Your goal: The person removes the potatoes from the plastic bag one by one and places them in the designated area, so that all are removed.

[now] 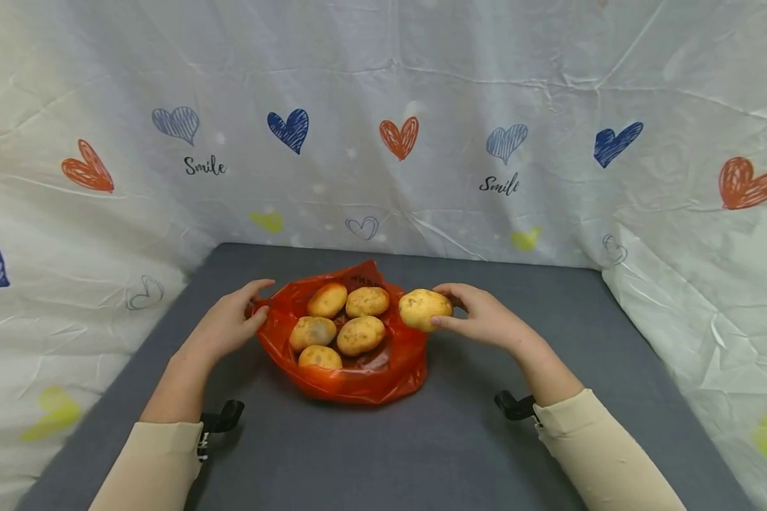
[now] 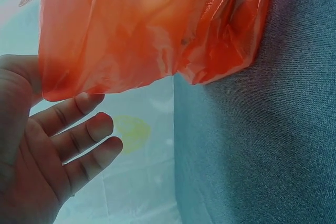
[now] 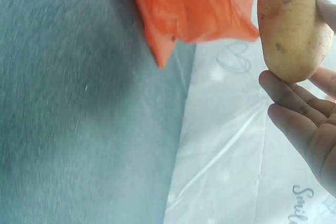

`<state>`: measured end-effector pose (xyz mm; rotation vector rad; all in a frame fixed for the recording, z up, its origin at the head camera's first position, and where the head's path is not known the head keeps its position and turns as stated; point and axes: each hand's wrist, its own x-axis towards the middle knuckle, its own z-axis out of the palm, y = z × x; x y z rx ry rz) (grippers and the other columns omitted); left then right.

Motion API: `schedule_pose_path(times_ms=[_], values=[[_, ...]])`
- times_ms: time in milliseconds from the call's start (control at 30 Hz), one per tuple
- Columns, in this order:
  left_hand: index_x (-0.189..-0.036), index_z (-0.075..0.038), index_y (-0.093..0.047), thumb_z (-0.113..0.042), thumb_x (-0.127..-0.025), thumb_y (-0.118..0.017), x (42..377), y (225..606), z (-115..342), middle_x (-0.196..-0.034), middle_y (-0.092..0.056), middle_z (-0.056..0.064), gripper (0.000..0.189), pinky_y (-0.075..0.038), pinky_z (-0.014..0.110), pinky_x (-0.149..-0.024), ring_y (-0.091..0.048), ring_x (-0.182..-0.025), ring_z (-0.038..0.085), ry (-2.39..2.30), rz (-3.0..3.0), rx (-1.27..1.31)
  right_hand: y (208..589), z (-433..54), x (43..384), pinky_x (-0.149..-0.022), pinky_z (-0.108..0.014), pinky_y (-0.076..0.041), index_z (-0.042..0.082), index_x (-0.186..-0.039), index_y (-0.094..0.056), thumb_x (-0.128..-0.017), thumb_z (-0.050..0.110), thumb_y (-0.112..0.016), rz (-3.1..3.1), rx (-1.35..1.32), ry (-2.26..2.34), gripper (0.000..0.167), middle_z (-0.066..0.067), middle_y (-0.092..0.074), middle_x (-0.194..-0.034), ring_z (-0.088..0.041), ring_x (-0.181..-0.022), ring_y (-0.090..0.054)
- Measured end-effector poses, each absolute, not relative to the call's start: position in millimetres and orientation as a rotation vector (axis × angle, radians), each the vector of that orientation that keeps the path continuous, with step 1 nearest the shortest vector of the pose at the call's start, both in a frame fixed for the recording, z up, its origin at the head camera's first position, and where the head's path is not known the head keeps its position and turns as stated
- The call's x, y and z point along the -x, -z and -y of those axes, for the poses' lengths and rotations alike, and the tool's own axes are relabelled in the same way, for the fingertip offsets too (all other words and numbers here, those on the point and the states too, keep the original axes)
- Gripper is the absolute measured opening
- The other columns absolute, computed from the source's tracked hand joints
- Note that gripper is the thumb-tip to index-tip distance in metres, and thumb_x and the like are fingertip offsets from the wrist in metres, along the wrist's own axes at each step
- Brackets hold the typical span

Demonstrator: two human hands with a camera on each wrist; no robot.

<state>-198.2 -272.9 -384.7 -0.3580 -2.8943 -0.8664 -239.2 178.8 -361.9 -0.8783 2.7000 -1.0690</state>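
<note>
A red plastic bag (image 1: 371,387) lies with its mouth spread wide, several potatoes (image 1: 361,336) inside it. At the bag's left rim, my left hand (image 1: 230,323) pinches the plastic between thumb and index finger. The other fingers of that hand (image 2: 44,150) are spread below the bag edge in the left wrist view. My right hand (image 1: 486,318) grips one more potato (image 1: 424,309) by its right end, at the bag's right rim. In the right wrist view this potato (image 3: 291,27) sits between thumb and fingertips, with the bag (image 3: 194,9) beside it.
The bag rests on a dark grey table (image 1: 383,454). Behind and at both sides hangs a white curtain (image 1: 358,42) printed with hearts and the word Smile. A black strap mount (image 1: 224,417) sits at the left wrist, another mount (image 1: 514,406) at the right.
</note>
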Motion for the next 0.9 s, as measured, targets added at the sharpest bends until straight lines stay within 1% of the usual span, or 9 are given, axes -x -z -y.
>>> schedule_pose_path(times_ms=[167, 367, 567, 733, 900], values=[[-0.152, -0.009, -0.044, -0.014, -0.104, -0.057, 197.9, 383.0, 272.4, -0.115, -0.063, 0.017, 0.050, -0.056, 0.038, -0.068, -0.065, -0.084, 0.025, 0.859, 2.899, 0.359, 363.5, -194.0, 241.7, -0.106, -0.050, -0.045, 0.005, -0.139, -0.059, -0.094, 0.034, -0.077, -2.764, 0.830, 1.018, 0.057, -0.008, -0.062, -0.132, -0.027, -0.120, -0.059], [-0.152, -0.009, -0.044, -0.013, -0.104, -0.057, 195.5, 382.3, 272.5, -0.114, -0.063, 0.017, 0.050, -0.055, 0.037, -0.067, -0.064, -0.082, 0.024, 0.859, 2.897, 0.354, 365.4, -211.2, 247.2, -0.104, -0.054, -0.045, 0.003, -0.142, -0.057, -0.096, 0.037, -0.074, -2.792, 0.778, 1.002, 0.060, -0.013, -0.062, -0.134, -0.033, -0.122, -0.059], [-0.152, -0.008, -0.045, -0.012, -0.104, -0.058, 193.2, 381.4, 272.9, -0.113, -0.063, 0.017, 0.050, -0.054, 0.037, -0.066, -0.062, -0.080, 0.023, 0.870, 2.896, 0.348, 368.4, -219.8, 254.0, -0.101, -0.056, -0.045, 0.002, -0.139, -0.058, -0.098, 0.037, -0.072, -2.820, 0.740, 0.969, 0.056, -0.014, -0.064, -0.129, -0.034, -0.119, -0.060], [-0.152, -0.008, -0.044, -0.014, -0.104, -0.058, 194.4, 380.9, 272.5, -0.112, -0.064, 0.016, 0.050, -0.056, 0.038, -0.068, -0.063, -0.082, 0.024, 0.868, 2.907, 0.347, 376.6, -220.1, 261.1, -0.097, -0.054, -0.047, -0.001, -0.135, -0.060, -0.099, 0.033, -0.071, -2.842, 0.723, 0.892, 0.052, -0.015, -0.065, -0.124, -0.034, -0.113, -0.061], [-0.152, -0.008, -0.044, -0.015, -0.104, -0.057, 195.8, 381.8, 272.6, -0.113, -0.064, 0.015, 0.050, -0.056, 0.039, -0.069, -0.064, -0.086, 0.025, 0.872, 2.911, 0.348, 384.5, -219.2, 267.8, -0.095, -0.051, -0.048, -0.005, -0.137, -0.058, -0.099, 0.032, -0.070, -2.840, 0.698, 0.815, 0.054, -0.019, -0.064, -0.125, -0.033, -0.110, -0.061]])
